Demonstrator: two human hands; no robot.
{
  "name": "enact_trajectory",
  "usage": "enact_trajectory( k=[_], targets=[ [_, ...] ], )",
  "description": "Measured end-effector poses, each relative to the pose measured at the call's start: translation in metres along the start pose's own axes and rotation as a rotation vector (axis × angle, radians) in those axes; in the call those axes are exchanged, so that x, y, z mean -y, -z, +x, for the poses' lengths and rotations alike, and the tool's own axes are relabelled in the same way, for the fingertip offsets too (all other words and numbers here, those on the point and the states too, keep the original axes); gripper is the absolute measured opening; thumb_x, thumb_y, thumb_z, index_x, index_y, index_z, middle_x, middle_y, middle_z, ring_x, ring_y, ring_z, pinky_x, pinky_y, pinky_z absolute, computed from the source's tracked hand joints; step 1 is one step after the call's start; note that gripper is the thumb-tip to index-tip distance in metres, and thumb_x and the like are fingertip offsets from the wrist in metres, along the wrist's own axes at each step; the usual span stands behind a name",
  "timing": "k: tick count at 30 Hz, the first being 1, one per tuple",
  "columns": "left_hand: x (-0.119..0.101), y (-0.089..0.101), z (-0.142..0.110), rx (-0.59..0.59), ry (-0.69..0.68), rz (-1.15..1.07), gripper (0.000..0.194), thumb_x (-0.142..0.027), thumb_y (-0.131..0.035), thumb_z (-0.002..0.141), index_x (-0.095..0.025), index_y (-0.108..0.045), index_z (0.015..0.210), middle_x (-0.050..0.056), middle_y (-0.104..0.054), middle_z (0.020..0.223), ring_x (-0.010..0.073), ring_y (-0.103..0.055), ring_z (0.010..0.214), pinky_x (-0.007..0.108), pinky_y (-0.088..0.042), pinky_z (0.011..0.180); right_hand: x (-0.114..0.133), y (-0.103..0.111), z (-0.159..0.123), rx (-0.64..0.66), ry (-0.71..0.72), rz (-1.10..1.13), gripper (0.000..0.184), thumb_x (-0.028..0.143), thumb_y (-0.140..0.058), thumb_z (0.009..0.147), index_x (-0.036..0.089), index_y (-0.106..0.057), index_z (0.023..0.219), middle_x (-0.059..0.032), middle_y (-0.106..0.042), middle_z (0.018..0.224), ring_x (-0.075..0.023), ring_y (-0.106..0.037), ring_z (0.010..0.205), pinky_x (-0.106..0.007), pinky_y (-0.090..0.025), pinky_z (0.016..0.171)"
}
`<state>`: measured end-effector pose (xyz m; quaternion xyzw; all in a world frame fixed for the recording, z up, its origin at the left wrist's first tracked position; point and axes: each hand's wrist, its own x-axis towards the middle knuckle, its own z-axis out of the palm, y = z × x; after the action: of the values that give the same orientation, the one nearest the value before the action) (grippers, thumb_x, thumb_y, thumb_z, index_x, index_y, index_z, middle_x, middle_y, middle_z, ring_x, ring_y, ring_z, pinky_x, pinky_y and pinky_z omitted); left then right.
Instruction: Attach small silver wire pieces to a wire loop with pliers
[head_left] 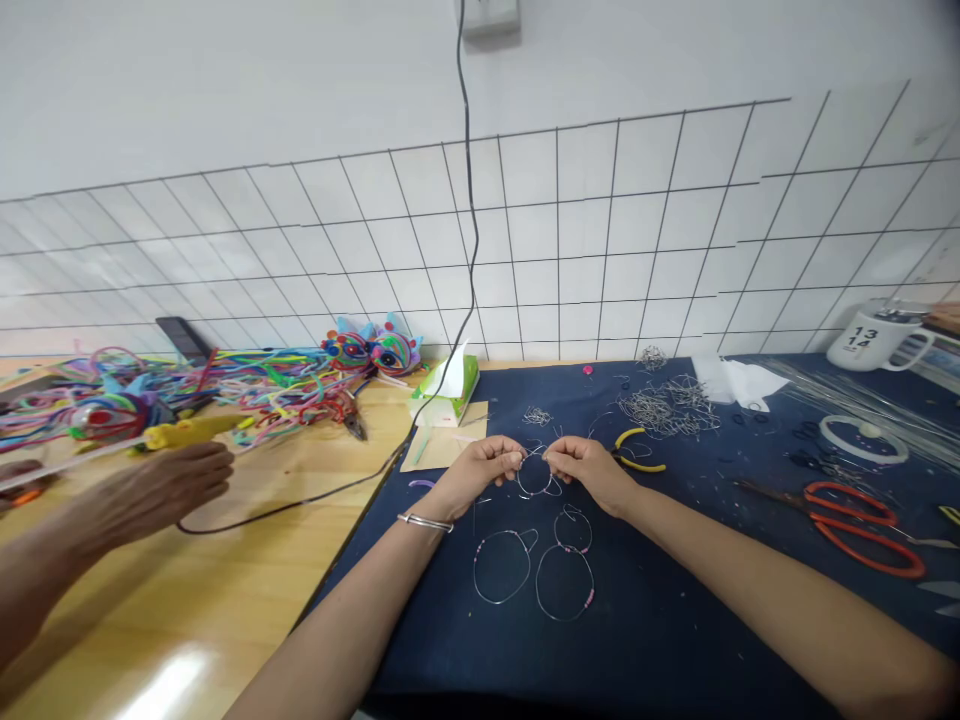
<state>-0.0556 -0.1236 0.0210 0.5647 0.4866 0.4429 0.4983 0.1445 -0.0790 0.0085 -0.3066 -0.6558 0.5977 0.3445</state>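
Both my hands pinch a thin wire ring (534, 492) above the dark blue cloth (442, 640). My left hand (487, 472), with a bangle (425, 522) at the wrist, grips the ring's left side. On the right side, my right hand (589, 472) has thumb and fingers closed on the same wire. Nearer me lie a wire ring with small beads (501, 567), a ring with pink beads (565, 583) and a smaller beaded ring (573, 529). Yellow-handled pliers (640, 452) lie just beyond my right hand.
At left, a co-worker's hand (187, 475) holds a yellow glue gun (191, 431) near colourful pipe cleaners (277, 375). A black cable (472, 200) hangs down beside a tissue pack (448, 388). Rightward lie wire pieces (667, 405), orange-handled scissors (851, 515) and a white mug (870, 338).
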Motion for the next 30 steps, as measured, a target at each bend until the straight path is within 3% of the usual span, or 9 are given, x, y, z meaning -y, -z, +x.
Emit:
enact_trajectory(
  k=[9, 20, 30],
  targets=[
    [0.002, -0.004, 0.0, 0.09, 0.022, -0.069, 0.025, -0.038, -0.057, 0.075, -0.013, -0.056, 0.08, 0.0, -0.053, 0.064, 0.007, -0.046, 0.055, 0.019, -0.034, 0.052, 0.002, 0.001, 0.0, 0.116, -0.068, 0.155, 0.028, 0.042, -0.059, 0.072, 0.014, -0.058, 0.077, 0.0001, -0.055, 0.067, -0.0076, -0.044, 0.057, -0.022, -0.036, 0.056],
    [0.004, -0.009, 0.0, 0.147, 0.062, -0.075, 0.026, -0.04, -0.055, 0.077, -0.014, -0.057, 0.083, 0.002, -0.057, 0.072, 0.0081, -0.05, 0.058, 0.019, -0.034, 0.052, -0.003, 0.001, 0.001, 0.109, -0.071, 0.152, 0.026, 0.039, -0.059, 0.072, 0.014, -0.058, 0.079, 0.0002, -0.055, 0.068, -0.0073, -0.044, 0.056, -0.022, -0.037, 0.056],
    [-0.001, -0.011, -0.001, 0.148, 0.114, -0.267, 0.028, -0.04, -0.055, 0.078, -0.014, -0.055, 0.088, 0.006, -0.061, 0.078, 0.0097, -0.054, 0.062, 0.021, -0.039, 0.058, -0.008, -0.001, 0.002, -0.049, -0.008, 0.049, 0.026, 0.041, -0.054, 0.074, 0.016, -0.057, 0.077, 0.0012, -0.055, 0.067, -0.0074, -0.044, 0.055, -0.022, -0.037, 0.055]
  ],
)
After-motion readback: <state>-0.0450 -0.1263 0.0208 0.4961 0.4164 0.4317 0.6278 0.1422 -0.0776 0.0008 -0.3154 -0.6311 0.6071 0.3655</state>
